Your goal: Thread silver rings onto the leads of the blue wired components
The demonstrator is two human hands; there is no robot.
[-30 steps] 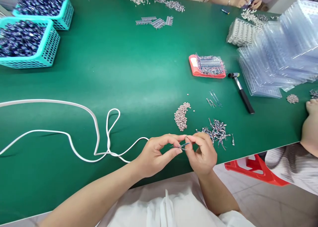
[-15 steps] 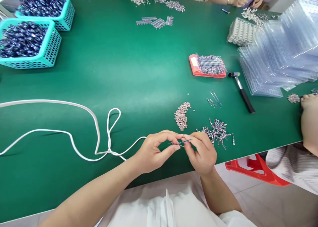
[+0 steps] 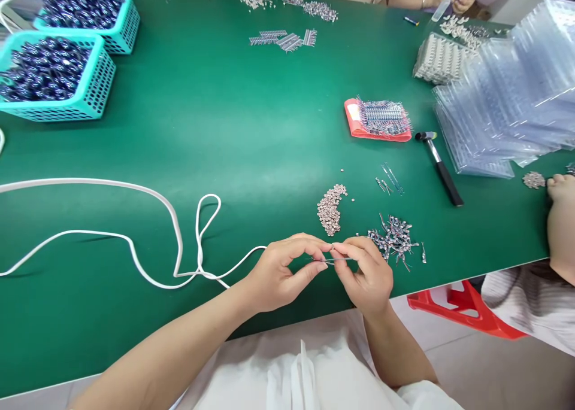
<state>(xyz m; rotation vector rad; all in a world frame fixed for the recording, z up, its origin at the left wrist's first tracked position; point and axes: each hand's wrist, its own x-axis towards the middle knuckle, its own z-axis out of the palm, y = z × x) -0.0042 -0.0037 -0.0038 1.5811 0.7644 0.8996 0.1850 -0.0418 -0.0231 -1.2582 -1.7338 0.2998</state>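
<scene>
because the piece is so fine, the person's left hand (image 3: 279, 273) seems to hold it by pinching, the slender dark piece (image 3: 336, 258) lying nearly level between thumb and fingers. the right hand (image 3: 367, 277) comes fingertip to fingertip with it, thumb and index close together, perhaps for steadying; i cannot tell whether it grips anything. both hands are above the green table (image 3: 224, 111), close to its near edge.

small discs (image 3: 330, 209) lie just beyond the fingertips and a heap of short wired pieces (image 3: 395, 239) just beside the right hand, probably for easy reach. a white cord (image 3: 99, 181) loops up to the left wrist, the one thing that might hamper that arm. the hammer (image 3: 447, 181) and stacked clear trays (image 3: 494, 105) sit farther right, out of the fingers' way.
</scene>
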